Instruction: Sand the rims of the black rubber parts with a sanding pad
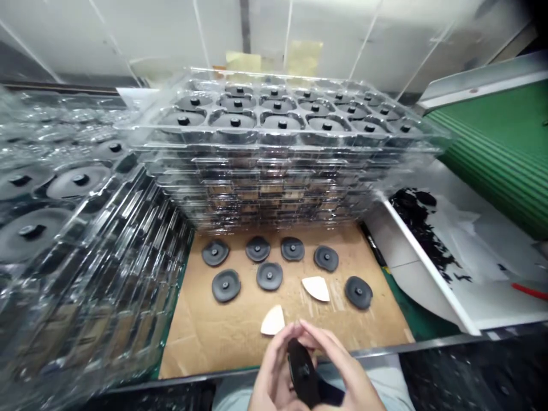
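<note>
Above the lap (pixel 385 377) — left hand (pixel 272 371), right hand (pixel 351 374) (curled) — grasp a black disc (pixel 303 374).

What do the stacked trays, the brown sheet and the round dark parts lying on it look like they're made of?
Stacked trays: probably thin clear plastic, glossy, see-through with bright glints. Brown sheet: likely cardboard, matte tan with worn marks. Round dark parts: perhaps molded plastic or rubber, dull grey-black with an even surface; the look leaves it open.
</note>
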`<state>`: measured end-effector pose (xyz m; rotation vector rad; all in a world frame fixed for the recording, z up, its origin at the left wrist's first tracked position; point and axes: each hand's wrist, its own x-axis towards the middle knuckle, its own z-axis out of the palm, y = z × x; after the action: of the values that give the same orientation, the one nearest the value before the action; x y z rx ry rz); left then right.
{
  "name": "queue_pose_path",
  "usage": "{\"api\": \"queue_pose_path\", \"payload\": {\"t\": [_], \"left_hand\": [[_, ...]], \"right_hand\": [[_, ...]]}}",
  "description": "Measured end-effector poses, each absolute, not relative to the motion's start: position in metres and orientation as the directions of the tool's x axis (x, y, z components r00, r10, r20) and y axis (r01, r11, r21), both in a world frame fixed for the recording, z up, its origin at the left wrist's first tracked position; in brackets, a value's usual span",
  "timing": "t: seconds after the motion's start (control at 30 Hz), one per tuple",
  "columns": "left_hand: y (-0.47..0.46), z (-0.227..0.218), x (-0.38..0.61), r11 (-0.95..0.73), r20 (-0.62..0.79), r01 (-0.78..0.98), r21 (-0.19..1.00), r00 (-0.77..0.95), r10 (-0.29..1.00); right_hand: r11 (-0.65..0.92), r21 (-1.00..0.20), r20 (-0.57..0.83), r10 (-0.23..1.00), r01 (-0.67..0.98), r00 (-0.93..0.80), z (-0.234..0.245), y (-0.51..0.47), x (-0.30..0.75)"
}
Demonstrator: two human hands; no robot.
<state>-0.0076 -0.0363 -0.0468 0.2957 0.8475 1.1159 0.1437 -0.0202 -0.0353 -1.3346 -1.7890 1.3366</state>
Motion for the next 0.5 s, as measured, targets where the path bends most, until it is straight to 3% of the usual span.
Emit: {"api": "queue_pose_path", "payload": {"t": [0.13, 0.23, 0.33, 0.5], "left_hand": [[-0.036, -0.041, -0.030, 0.359, -0.500, -0.680, 0.639, -0.012, 0.866], [-0.037, -0.032, -0.047, 0.330, -0.554, -0.762, 0.557, -0.045, 0.832], [-0.041, -0.024, -0.057, 0.269, -0.560, -0.830, 0.489, -0.063, 0.826], [-0.045, -0.019, -0.057, 0.212, -0.525, -0.832, 0.513, -0.108, 0.844]], "right_hand": [[0.198, -0.813, -0.052, 0.912, 0.547, -0.406, -0.040, -0.002, 0.123], [0.197, -0.744, -0.062, 0.931, 0.639, -0.359, -0.056, 0.018, 0.112], [0.245, -0.745, -0.039, 0.912, 0.620, -0.407, -0.076, 0.019, 0.100], [0.376, -0.782, 0.066, 0.843, 0.497, -0.534, -0.074, 0.008, 0.099]]}}
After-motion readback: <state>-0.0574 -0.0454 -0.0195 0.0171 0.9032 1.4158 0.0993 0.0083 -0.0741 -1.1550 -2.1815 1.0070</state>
